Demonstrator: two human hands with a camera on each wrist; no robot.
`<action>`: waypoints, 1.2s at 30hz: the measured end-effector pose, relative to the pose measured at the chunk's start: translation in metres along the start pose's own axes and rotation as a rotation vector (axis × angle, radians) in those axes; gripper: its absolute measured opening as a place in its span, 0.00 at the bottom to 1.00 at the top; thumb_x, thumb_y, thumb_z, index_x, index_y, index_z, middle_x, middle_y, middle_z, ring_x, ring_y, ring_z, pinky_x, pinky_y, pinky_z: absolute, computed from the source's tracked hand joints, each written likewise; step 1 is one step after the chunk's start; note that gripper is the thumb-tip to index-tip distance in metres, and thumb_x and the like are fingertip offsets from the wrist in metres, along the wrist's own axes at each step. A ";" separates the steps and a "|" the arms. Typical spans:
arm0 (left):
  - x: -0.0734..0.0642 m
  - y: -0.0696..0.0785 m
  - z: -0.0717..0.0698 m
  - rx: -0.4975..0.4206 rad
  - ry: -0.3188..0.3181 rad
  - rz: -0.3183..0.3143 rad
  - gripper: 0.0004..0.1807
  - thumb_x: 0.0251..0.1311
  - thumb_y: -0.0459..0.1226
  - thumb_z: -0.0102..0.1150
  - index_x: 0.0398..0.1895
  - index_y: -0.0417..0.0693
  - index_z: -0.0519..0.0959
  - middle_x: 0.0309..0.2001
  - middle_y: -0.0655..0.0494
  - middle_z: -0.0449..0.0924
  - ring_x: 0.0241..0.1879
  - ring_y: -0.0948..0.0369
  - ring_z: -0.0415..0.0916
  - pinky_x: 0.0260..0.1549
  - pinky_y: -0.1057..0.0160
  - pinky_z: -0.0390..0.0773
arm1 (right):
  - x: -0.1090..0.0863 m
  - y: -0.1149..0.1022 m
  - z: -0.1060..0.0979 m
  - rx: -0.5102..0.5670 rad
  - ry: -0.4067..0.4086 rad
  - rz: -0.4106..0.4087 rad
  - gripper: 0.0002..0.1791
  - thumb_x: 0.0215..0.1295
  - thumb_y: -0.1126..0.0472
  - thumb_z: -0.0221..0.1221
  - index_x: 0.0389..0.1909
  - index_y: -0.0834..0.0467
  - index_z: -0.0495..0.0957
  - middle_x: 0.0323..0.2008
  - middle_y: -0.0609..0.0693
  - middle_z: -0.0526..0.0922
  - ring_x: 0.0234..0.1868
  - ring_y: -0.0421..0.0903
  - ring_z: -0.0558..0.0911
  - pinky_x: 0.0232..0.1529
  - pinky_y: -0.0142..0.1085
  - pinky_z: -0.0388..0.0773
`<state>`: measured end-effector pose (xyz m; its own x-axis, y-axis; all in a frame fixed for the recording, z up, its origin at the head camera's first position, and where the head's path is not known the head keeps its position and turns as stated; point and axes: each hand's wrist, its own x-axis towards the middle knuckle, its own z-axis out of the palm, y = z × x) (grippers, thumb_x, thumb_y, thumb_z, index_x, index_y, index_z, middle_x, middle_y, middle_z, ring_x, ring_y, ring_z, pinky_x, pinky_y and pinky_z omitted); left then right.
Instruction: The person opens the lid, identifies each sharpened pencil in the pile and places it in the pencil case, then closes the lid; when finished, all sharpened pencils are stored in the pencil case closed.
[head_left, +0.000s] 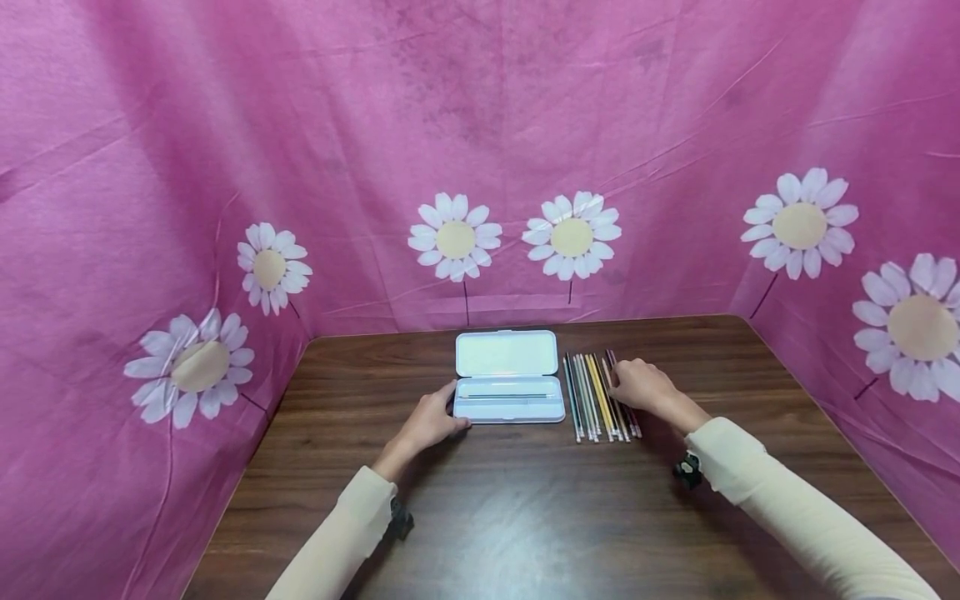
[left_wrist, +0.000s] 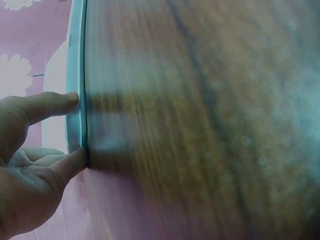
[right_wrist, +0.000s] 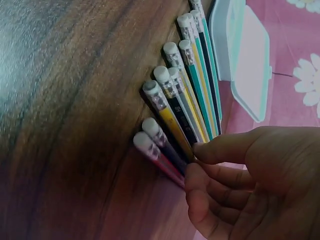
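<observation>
1. Head: on the wood-grain worktop (head_left: 487, 508) we see one open rectangular pencil case (head_left: 506, 353), one pencil (head_left: 506, 396) inside; right of it, the right hand (head_left: 645, 387) partly covers the loose pencils (head_left: 598, 398). Six daisies dot the creased pink cloth (head_left: 360, 150).
2. Left wrist: our left hand (left_wrist: 30, 170) holds the smooth case's corner.
3. Right wrist: we count at least nine eraser tips; fingers narrow beside a yellow pencil (right_wrist: 172, 124), grip unclear.

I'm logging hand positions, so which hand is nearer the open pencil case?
Left. The left hand touches the pencil case at its left end; the right hand is off to the case's right, at the row of pencils.
</observation>
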<state>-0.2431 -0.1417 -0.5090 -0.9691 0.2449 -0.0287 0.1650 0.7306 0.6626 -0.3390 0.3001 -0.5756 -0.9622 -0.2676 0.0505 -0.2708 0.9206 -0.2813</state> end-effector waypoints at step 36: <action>-0.001 0.001 0.000 0.002 0.001 -0.002 0.47 0.62 0.37 0.76 0.80 0.32 0.63 0.73 0.32 0.73 0.72 0.43 0.74 0.73 0.44 0.73 | -0.041 -0.105 -0.082 0.099 0.011 0.145 0.20 0.65 0.56 0.60 0.14 0.49 0.67 0.14 0.42 0.66 0.21 0.46 0.73 0.23 0.40 0.69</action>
<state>-0.2416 -0.1412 -0.5082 -0.9696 0.2429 -0.0293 0.1636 0.7325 0.6608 -0.2731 0.2378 -0.4698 -0.9914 -0.1303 0.0126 -0.1253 0.9167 -0.3794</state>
